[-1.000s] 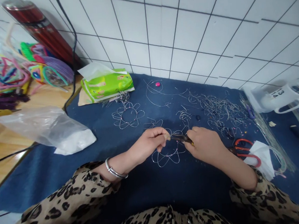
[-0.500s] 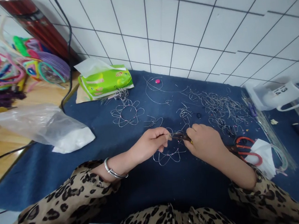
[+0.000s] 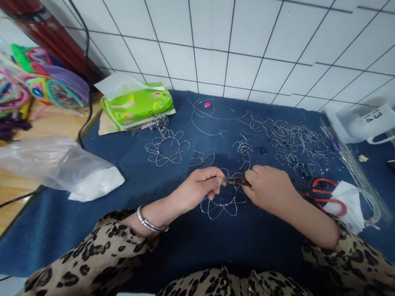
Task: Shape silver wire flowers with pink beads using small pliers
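A wire flower frame with small pink beads (image 3: 222, 205) lies on the dark blue cloth (image 3: 172, 178) just below my hands. My left hand (image 3: 197, 187) is closed in a pinch on the frame's wire at its upper edge. My right hand (image 3: 269, 188) is closed around small dark pliers (image 3: 236, 180), whose jaws meet the wire beside my left fingertips. A second finished wire flower (image 3: 167, 148) lies further back on the cloth.
A heap of cut wire bits (image 3: 287, 141) spreads at the right, with red-handled scissors (image 3: 326, 196) and a white cloth beside my right forearm. A green tissue pack (image 3: 137, 108), a clear plastic bag (image 3: 51, 169), coloured pipe cleaners (image 3: 10, 91) and a white cup (image 3: 370, 124) ring the cloth.
Both hands stay together on the wire flower with only slight shifts; the view has tilted a little.
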`<state>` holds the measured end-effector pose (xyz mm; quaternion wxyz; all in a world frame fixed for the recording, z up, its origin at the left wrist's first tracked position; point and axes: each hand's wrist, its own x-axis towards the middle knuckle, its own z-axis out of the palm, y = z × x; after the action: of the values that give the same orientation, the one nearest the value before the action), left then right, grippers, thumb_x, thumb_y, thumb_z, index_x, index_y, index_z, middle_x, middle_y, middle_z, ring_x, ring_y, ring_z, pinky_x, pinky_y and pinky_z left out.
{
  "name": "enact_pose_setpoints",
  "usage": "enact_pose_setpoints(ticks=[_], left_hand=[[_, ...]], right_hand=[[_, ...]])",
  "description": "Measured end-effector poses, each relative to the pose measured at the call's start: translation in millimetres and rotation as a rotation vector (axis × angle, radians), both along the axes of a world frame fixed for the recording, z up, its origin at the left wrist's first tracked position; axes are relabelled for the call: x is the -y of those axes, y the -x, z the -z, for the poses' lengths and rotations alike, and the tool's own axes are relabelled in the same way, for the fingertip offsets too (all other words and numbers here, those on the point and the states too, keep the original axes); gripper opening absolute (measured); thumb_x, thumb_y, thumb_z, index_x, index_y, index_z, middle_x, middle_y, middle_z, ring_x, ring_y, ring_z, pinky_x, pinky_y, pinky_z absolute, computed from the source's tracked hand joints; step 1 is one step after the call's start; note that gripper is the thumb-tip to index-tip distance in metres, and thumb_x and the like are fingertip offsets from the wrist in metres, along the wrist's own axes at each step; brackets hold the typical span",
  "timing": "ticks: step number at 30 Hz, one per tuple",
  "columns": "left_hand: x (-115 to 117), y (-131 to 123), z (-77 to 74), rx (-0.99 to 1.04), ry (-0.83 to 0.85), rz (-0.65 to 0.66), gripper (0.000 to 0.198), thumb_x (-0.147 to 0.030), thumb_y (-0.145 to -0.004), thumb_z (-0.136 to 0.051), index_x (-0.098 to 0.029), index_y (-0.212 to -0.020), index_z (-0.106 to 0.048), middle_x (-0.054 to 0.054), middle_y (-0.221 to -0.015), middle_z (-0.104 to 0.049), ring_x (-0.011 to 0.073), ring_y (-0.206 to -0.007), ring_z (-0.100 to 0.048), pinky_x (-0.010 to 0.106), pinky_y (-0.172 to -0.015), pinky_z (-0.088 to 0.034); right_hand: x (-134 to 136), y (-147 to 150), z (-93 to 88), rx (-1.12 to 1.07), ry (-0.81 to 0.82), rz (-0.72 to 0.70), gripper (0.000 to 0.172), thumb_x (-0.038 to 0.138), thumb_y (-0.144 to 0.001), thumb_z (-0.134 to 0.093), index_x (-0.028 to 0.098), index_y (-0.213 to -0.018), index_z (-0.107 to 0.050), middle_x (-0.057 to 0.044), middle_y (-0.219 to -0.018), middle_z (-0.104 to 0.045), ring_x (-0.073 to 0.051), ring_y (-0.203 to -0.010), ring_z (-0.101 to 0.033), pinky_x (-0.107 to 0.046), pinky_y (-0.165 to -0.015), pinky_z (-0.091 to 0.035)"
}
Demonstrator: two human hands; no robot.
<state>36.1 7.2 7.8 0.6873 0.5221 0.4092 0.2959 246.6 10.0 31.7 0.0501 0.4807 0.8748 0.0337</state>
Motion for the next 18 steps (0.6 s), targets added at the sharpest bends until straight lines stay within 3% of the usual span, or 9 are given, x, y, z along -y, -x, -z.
enact_pose_setpoints(ticks=[18], left_hand=[[-1.9, -0.5, 1.5, -0.017, -0.013, -0.028, 0.013, -0.02, -0.085, -0.046, -0.015, -0.079, -0.056, -0.003, -0.062, -0.049, 0.007, -0.053, -0.046, 0.021, -0.052, -0.037]], right_hand=[[-3.4, -1.0, 0.7, -0.019, 0.014, 0.0, 0.025, 0.038, -0.085, -0.045, 0.018, -0.078, -0.058, -0.004, -0.075, -0.059, -0.017, -0.068, -0.054, -0.028, -0.055, -0.027]])
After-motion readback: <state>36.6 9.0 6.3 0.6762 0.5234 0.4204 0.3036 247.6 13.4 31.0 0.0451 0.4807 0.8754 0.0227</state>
